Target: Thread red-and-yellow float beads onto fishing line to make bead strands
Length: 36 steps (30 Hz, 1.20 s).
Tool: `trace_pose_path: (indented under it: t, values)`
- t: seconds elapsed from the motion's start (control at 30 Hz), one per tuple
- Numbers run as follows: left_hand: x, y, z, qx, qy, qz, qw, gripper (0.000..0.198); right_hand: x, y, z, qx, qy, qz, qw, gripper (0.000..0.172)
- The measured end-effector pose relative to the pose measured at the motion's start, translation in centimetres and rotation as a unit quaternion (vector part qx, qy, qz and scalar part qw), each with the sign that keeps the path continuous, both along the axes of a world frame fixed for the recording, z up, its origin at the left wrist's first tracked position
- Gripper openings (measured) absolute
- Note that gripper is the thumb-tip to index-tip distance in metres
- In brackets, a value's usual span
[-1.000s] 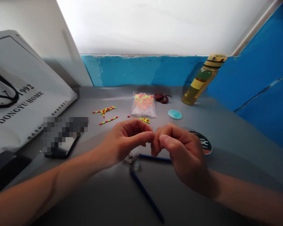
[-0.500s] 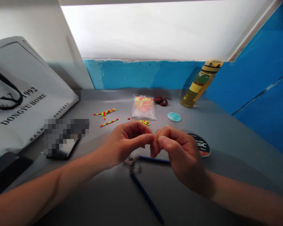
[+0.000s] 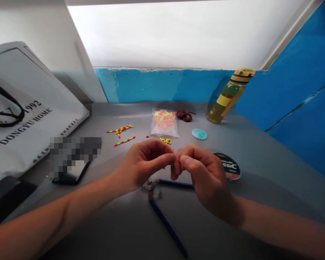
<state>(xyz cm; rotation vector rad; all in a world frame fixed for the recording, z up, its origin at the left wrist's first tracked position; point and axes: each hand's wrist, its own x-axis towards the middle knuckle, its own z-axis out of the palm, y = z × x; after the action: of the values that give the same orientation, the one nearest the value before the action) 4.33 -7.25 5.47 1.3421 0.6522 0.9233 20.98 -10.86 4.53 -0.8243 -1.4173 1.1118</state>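
Observation:
My left hand (image 3: 143, 164) and my right hand (image 3: 203, 175) meet fingertip to fingertip above the grey table (image 3: 260, 151). Both are closed in a pinch on something too small to make out. Blue-handled pliers (image 3: 165, 213) lie open on the table right under the hands. Just beyond the fingertips lies a small heap of red and yellow-green beads (image 3: 166, 140). Behind it sits a clear bag of the same beads (image 3: 164, 122). Short strings of these beads (image 3: 121, 133) lie to the left.
A black round spool (image 3: 229, 166) lies by my right hand, a small teal disc (image 3: 199, 134) and a coil of dark red cord (image 3: 184, 115) farther back. An amber bottle (image 3: 227, 96) leans by the blue wall. A white printed bag (image 3: 29, 108) and a phone (image 3: 72, 173) lie left.
Both hands have stayed pinched together; my right hand has edged slightly left. The view has tilted a little, so the table's things sit lower in the picture.

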Motion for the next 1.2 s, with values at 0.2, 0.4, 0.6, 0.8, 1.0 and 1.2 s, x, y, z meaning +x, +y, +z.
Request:
trace_pose_path:
  t: [0.2, 0.4, 0.6, 0.8, 1.0, 1.2]
  values:
    - [0.03, 0.08, -0.23, 0.006, -0.007, -0.004, 1.000, 0.015, -0.16, 0.00, -0.05, -0.007, 0.022, 0.003, 1.000, 0.026]
    - [0.04, 0.05, -0.08, 0.013, -0.018, -0.002, 1.000, 0.012, -0.42, 0.05, -0.10, -0.029, 0.058, 0.009, 0.998, 0.027]
    - [0.15, 0.04, -0.05, 0.009, -0.038, -0.004, 0.999, 0.009, -0.34, 0.08, -0.26, -0.026, 0.065, 0.015, 0.997, 0.027]
    - [0.18, 0.12, -0.08, 0.003, -0.040, -0.001, 0.999, 0.008, -0.19, 0.06, -0.37, -0.004, 0.045, 0.019, 0.999, 0.025]
    - [0.06, 0.10, 0.09, 0.010, -0.027, -0.002, 1.000, 0.008, -0.12, 0.03, -0.43, 0.006, 0.039, 0.025, 0.999, 0.025]
    - [-0.04, 0.08, 0.00, 0.012, -0.011, 0.013, 1.000, 0.010, -0.10, 0.08, -0.40, 0.002, 0.025, 0.017, 1.000, 0.025]
